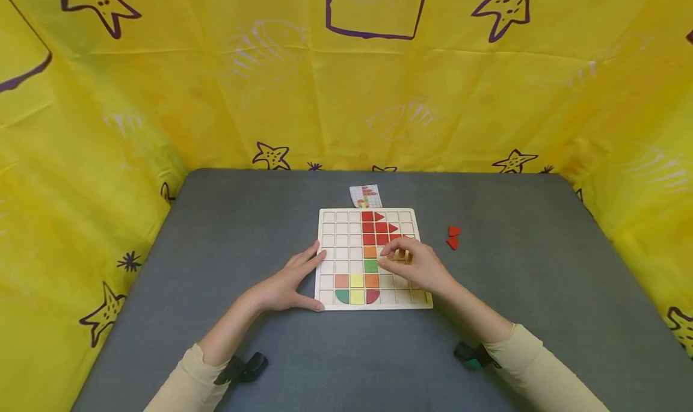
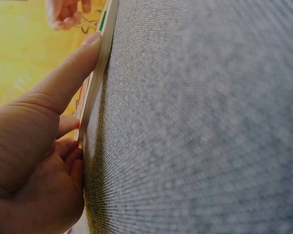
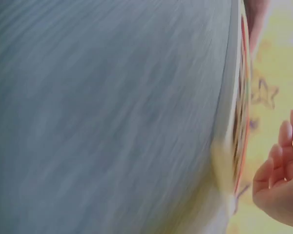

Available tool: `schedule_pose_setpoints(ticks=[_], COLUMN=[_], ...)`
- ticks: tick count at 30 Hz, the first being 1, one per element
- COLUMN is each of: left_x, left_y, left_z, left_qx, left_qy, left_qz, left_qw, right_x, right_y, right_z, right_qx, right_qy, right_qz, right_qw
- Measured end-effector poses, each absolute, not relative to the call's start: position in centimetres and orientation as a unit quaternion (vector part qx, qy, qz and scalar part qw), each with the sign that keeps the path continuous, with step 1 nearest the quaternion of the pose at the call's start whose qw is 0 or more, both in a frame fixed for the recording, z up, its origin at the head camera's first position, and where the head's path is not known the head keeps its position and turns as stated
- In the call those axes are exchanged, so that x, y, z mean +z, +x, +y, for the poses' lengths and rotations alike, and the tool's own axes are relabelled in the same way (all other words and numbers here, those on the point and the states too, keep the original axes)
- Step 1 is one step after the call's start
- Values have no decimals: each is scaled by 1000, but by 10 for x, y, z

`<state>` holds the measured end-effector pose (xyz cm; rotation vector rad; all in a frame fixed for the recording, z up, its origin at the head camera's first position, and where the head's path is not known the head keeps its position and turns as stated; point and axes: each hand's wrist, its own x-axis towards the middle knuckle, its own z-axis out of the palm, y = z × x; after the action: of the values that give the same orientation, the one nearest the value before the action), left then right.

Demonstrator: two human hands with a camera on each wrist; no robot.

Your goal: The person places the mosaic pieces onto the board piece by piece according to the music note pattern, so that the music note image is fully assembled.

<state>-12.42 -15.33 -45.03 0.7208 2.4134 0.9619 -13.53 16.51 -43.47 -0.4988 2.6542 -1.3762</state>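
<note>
A pale wooden grid board (image 1: pixel 328 267) lies flat on the table. My left hand (image 1: pixel 284 284) rests at its left side with fingers spread, fingertips at the left edge and thumb at the near corner. Over the board's right half hovers my right hand (image 1: pixel 414 263), fingers loosely bent, thumb and index tips slightly apart beside a green square (image 1: pixel 370 266); nothing shows between them. Above that square sit an orange square (image 1: pixel 370 252) and rows of red squares (image 1: pixel 368 227) ending in red triangles (image 1: pixel 393 228). Lower cells hold yellow squares (image 1: pixel 357 281), a green quarter circle (image 1: pixel 343 296) and a red quarter circle (image 1: pixel 372 296).
A small printed pattern card (image 1: pixel 367 195) lies just beyond the board's far edge. Loose red pieces (image 1: pixel 453 237) lie on the grey table (image 1: pixel 260 219) right of the board. Yellow patterned cloth (image 1: pixel 346 99) hangs behind and along both sides.
</note>
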Motion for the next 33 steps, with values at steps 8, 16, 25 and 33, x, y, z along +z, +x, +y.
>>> schedule_pose_setpoints(ticks=[8,16,25,33], left_x=[-449,-450,-451,-452], left_y=[-124,-125,-125,-125], left_z=[-153,-153,-153,-153], left_qx=[345,346,348,348], left_qy=[263,259,259,259], left_qz=[873,874,873,873], left_qw=[221,222,222,222], right_x=[-441,-444,-448,-453], right_y=[-142,-151,-160,-163], right_z=[227,290,298,294], right_qx=[-442,-340,-310,-312], right_qy=[-69,-10,-40,-42], right_qz=[894,940,950,949], right_qw=[34,10,18,2])
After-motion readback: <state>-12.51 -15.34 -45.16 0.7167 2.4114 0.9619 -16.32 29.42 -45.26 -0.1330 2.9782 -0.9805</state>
